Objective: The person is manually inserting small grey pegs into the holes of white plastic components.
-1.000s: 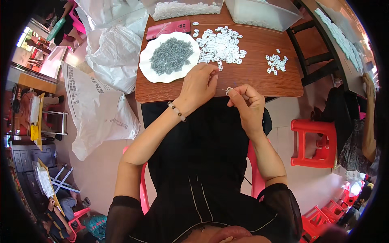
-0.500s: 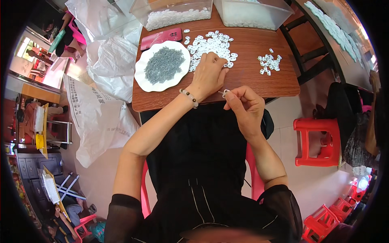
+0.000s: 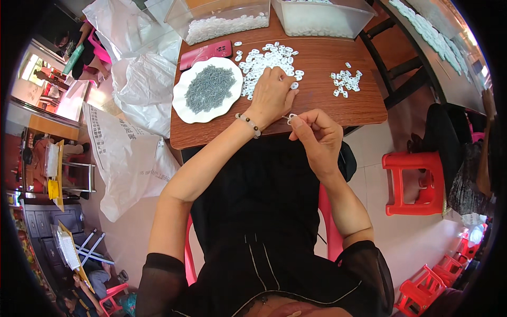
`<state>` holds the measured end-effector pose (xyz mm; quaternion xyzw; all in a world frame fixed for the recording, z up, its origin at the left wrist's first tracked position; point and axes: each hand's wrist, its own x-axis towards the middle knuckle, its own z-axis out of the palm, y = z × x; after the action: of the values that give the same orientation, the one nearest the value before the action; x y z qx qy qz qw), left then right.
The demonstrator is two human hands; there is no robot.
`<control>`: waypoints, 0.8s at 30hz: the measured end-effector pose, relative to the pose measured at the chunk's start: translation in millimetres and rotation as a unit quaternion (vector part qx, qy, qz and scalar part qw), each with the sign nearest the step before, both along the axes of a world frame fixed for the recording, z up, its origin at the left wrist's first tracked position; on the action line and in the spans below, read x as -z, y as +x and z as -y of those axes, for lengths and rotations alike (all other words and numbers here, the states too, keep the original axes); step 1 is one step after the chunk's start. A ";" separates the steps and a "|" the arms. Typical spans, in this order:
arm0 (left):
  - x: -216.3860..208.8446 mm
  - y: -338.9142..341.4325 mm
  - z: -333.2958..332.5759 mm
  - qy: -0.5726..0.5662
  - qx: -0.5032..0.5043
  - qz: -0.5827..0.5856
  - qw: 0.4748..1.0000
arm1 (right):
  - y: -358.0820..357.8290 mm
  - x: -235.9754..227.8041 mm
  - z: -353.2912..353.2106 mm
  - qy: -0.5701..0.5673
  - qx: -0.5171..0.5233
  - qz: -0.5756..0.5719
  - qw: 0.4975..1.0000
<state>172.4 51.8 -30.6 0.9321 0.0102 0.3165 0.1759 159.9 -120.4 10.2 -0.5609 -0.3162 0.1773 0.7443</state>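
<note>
Over a pile of small white two-hole plastic pieces [image 3: 261,63] on the table, my left hand [image 3: 272,95] touches down with bent fingers. Its thumb and index finger stand apart beside a white piece [image 3: 294,85]; the other fingertips are partly hidden. Nearer me, just off the table's front edge, my right hand [image 3: 319,134] is closed in a pinch on a small white piece [image 3: 291,118]. A thin dark pin-like bit sticks out of that piece toward my left wrist. A white scalloped plate [image 3: 182,108] heaped with small grey rods [image 3: 210,89] lies left of the pile.
Behind the pile, a red phone [image 3: 205,54] lies near two clear plastic bins [image 3: 222,24] of white pieces. A smaller group of white pieces [image 3: 346,82] is on the table's right. White sacks [image 3: 142,79] stand left; a red stool [image 3: 414,182] is on the right.
The table and its things sit slightly further left in the picture. My right hand holds the same white piece, turned a little; my left hand stays at the pile.
</note>
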 end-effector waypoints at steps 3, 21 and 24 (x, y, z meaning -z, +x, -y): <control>-0.1 5.5 1.1 -0.006 0.005 0.006 1.000 | 0.7 0.9 -1.2 -0.001 0.002 0.005 1.000; -13.7 62.7 -36.1 0.055 -0.013 -0.038 0.998 | 0.8 3.6 -2.3 0.003 0.009 -0.017 1.000; -16.0 75.8 -53.0 0.052 -0.033 -0.036 0.997 | 0.0 3.2 -1.8 0.007 0.010 -0.020 1.000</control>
<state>248.2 104.8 -14.6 0.9499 0.0311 0.2884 0.1160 159.9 -118.6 7.0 -0.5550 -0.2968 0.1784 0.7563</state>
